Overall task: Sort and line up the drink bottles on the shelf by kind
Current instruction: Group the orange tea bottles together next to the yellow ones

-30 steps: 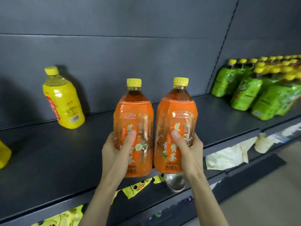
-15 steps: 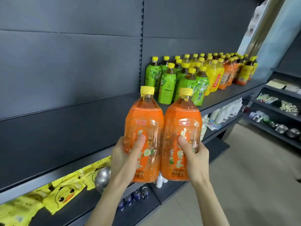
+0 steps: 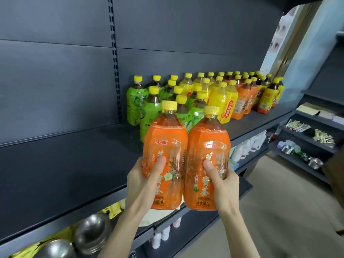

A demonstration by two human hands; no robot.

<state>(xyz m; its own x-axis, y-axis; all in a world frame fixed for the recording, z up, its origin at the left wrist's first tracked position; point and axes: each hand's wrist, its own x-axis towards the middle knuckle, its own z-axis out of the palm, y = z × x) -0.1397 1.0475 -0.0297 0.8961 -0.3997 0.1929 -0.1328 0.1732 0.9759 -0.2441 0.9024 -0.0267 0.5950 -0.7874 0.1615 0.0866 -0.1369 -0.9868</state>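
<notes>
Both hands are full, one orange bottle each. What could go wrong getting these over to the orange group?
1. The left hand and right hand grip the left orange bottle and right orange bottle low down; either could tip or slip.
2. The shelved orange bottles stand beyond packed green bottles and yellow bottles; reaching past might topple one, with no hand free.

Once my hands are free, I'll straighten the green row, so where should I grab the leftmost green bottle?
Probably wrap the leftmost green bottle round its labelled body, coming from the left: it stands upright, bare shelf lies there, other bottles crowd its right.
</notes>
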